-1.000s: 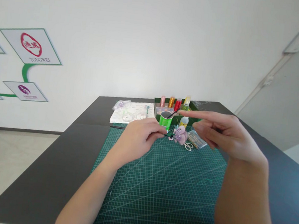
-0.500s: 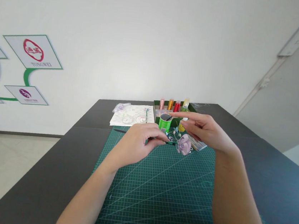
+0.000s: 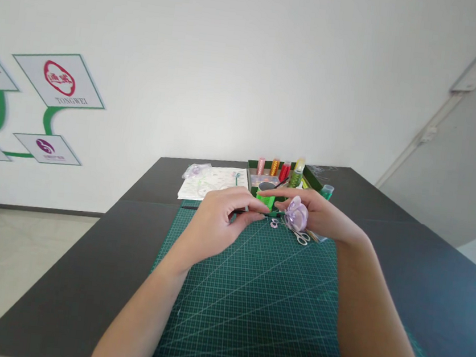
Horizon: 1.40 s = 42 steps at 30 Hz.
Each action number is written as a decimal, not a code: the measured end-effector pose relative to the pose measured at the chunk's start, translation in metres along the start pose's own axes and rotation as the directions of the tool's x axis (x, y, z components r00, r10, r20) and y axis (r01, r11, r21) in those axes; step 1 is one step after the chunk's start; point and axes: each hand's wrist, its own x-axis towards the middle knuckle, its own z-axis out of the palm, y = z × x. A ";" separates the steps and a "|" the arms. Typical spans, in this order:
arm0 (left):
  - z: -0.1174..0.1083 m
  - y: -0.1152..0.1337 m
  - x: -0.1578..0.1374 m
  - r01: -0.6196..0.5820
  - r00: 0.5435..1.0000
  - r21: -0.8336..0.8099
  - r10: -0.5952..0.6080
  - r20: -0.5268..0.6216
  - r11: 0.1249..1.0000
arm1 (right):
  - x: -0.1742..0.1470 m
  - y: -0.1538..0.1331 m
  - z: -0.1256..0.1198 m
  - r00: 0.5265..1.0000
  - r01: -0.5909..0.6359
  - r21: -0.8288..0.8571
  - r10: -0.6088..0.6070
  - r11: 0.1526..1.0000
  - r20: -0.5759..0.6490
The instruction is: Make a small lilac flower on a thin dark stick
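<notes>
My left hand [image 3: 225,217] pinches a thin dark hair stick [image 3: 189,207] between thumb and fingers. Its long end sticks out to the left, and green shows at the other end. A pale purple flower [image 3: 297,214] sits at that right end, with thin wires beside it. Just behind the flower is my right hand [image 3: 324,214], index finger stretched left towards my left fingertips. Its other fingers are curled and partly hidden; what they hold is too small to make out. Below the flower lie scissors [image 3: 301,237] and a small purple piece [image 3: 274,223] on the green cutting mat [image 3: 246,294].
Behind my hands stands a green can [image 3: 265,200] beside a dark green box [image 3: 317,180] with several thread spools. White sheets [image 3: 194,188] and a clear plastic bag [image 3: 197,170] lie at the back left. A teal-capped spool [image 3: 327,191] stands at right. The black table [image 3: 95,259] meets a white wall.
My right hand has moved left and behind the flower, its index finger now close to my left fingertips. The flower has risen slightly, and the scissors below it have come into view.
</notes>
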 end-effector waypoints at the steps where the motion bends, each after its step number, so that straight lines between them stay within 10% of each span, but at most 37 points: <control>1: 0.000 0.000 0.000 0.003 1.000 0.003 -0.003 -0.018 1.000 | 0.000 0.000 0.000 1.000 -0.001 0.007 0.000 1.000 0.010; 25: 0.005 -0.011 -0.001 0.073 0.987 0.042 -0.067 -0.144 0.996 | -0.011 0.002 0.015 0.955 -0.100 0.111 0.065 0.989 0.290; 42: 0.053 -0.080 -0.080 0.325 0.945 0.062 -0.322 -0.060 0.944 | -0.056 0.066 0.109 0.886 -0.347 0.360 0.176 0.866 0.430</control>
